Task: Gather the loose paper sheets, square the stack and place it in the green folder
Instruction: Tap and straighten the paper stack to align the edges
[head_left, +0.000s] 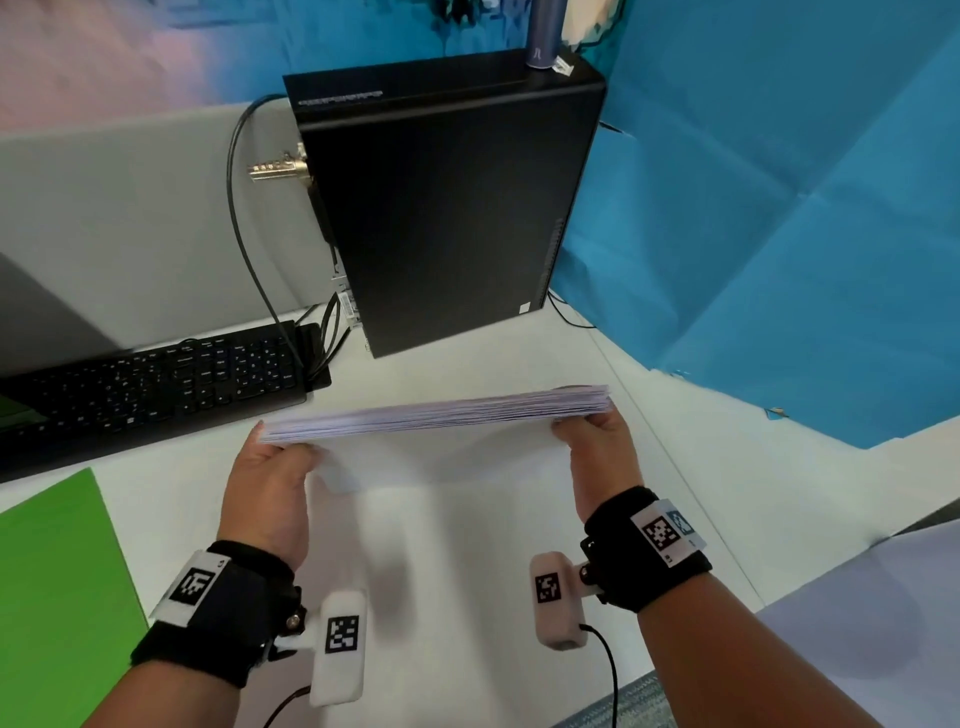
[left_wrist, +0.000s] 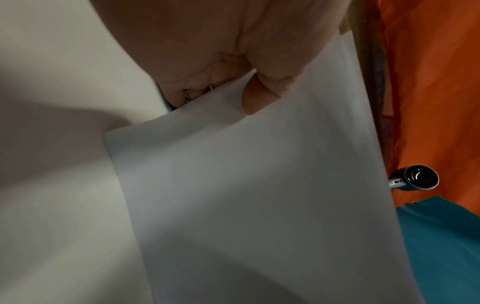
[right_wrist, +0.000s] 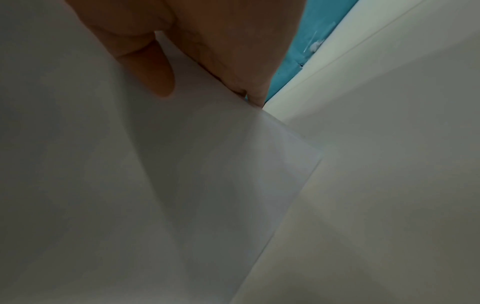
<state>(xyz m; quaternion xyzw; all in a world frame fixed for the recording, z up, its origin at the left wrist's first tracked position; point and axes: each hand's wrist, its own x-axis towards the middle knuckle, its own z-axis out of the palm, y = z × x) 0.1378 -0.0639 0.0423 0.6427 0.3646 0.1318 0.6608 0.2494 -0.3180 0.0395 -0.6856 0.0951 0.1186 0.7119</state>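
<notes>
Black fabric wristbands (head_left: 223, 608) nearest lens. Left hand (head_left: 267, 493) and right hand (head_left: 597, 457) pinching opposite ends of thick white paper stack (head_left: 436, 415), standing upright above smooth white desk (head_left: 467, 545). Risk: top edges fanning unevenly, thin slick sheets slipping. Flat green folder (head_left: 57, 587) lying left.

white desk (head_left: 457, 525), grey partition (head_left: 130, 218), creased blue sheet (head_left: 779, 208) as backdrop, soft shadows
</notes>
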